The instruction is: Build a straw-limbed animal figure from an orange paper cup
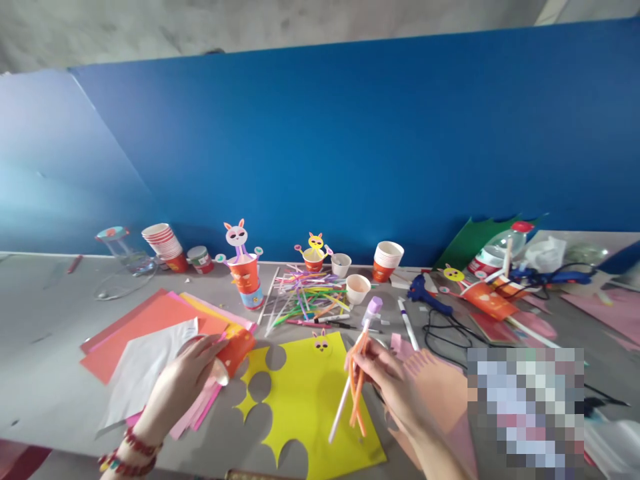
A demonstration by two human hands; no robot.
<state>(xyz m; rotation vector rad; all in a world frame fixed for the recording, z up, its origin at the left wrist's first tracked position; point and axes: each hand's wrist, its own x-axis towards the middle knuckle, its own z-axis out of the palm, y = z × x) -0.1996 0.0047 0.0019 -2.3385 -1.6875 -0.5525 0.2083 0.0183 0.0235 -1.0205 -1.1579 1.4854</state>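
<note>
My left hand (186,373) is closed around an orange patterned paper cup (239,348), tipped on its side above the stacked coloured sheets. A beaded bracelet is on that wrist. My right hand (387,377) pinches a white stick (340,408) and bent orange strips (358,400), over a cut yellow sheet (305,400). Just above these fingers shows a purple cap (374,306); I cannot tell whether it joins the stick. A small yellow animal face (321,343) lies at the top of the yellow sheet.
Coloured sticks (305,293) lie heaped mid-table before a decorated cup figure (245,273). Paper cup stacks (161,241) stand along the blue wall (325,160). A blue glue gun (427,295) with its black cord, a fallen cup figure (490,301) and a bottle (500,250) are at right.
</note>
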